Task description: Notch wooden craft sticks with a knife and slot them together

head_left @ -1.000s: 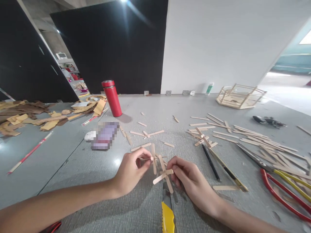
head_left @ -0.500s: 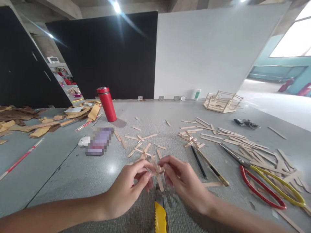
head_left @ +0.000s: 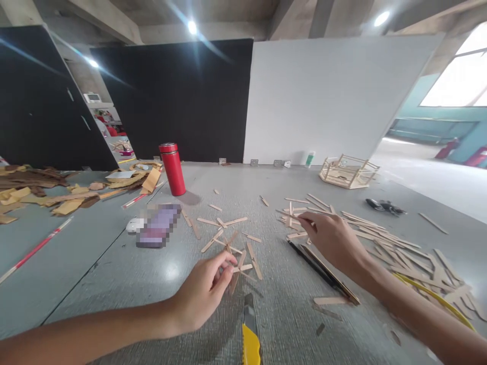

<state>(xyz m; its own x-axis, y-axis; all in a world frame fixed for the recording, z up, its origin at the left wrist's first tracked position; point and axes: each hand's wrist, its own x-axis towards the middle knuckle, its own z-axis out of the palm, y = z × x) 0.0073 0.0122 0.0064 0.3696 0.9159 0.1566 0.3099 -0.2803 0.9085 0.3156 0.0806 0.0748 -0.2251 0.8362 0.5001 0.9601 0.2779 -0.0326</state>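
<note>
The left hand (head_left: pixel 201 293) pinches crossed, pale, flat wooden sticks (head_left: pixel 240 268) over the grey table (head_left: pixel 127 276); the right hand (head_left: pixel 337 238) pinches another such cross (head_left: pixel 291 213). Both look light, stiff, snappable, best held near the joint

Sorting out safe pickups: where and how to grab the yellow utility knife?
Probably best by its yellow handle, from the person's own side, gripping across its width. The utility knife lies handle toward the person, while its bare blade points away, toward the crossed craft sticks in the left hand.
</note>
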